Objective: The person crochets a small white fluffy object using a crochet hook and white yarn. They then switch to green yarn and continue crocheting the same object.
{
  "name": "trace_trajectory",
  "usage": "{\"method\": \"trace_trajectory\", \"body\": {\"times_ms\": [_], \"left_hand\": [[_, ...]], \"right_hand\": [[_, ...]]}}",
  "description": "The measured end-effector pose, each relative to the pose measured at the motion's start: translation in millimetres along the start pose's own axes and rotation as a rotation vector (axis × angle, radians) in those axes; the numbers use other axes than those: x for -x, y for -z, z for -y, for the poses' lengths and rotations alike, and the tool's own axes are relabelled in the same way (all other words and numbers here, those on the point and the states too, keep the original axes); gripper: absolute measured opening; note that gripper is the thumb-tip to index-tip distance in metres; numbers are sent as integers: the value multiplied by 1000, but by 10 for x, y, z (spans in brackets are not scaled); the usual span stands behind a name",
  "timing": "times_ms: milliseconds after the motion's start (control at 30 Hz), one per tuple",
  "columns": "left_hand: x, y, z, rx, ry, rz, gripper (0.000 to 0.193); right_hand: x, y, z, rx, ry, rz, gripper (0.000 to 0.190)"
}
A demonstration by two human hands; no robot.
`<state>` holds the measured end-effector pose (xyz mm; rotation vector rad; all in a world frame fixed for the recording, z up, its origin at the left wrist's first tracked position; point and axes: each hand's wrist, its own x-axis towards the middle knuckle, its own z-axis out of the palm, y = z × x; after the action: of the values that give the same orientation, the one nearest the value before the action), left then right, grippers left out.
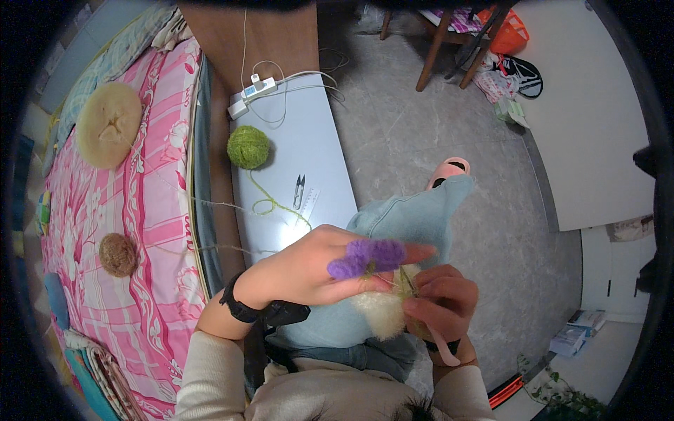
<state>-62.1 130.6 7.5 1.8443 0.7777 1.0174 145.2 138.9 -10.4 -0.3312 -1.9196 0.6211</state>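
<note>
A fuzzy purple yarn piece (pixel 368 257) lies against my left hand (pixel 321 268), between its thumb and index finger. My right hand (pixel 445 297) pinches green yarn work (pixel 404 281) close to the left fingertips; a pink strip hangs from this hand. Below both hands, a fluffy cream-coloured knitted piece (pixel 383 313) rests over my lap. Strands of yarn run from the left past my left wrist. On the white table are a green yarn ball (pixel 248 147), thread snips (pixel 299 191) and a clear ruler (pixel 310 204). Whether a hook or needle is in the right hand, I cannot tell.
The bed at left, with a pink patterned sheet (pixel 163 221), holds a cream yarn ball (pixel 109 125) and a brown yarn ball (pixel 118 254). A white power strip (pixel 259 89) with cables sits at the table's far end. A wooden chair (pixel 436 50) stands on the grey floor.
</note>
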Motion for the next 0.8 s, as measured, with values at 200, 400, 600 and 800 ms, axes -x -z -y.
{"method": "trace_trajectory", "body": {"times_ms": [200, 400, 600, 800], "left_hand": [[6, 60, -97, -117, -9, -93, 19], [84, 27, -224, 79, 151, -208, 25], [146, -60, -225, 69, 40, -411, 30], [215, -147, -320, 296, 216, -327, 51]], "right_hand": [[-11, 2, 5, 39, -10, -45, 24], [-73, 50, 38, 96, -56, 38, 21], [-138, 51, 81, 154, -88, 65, 16], [-140, 45, 111, 203, -240, 40, 17]]}}
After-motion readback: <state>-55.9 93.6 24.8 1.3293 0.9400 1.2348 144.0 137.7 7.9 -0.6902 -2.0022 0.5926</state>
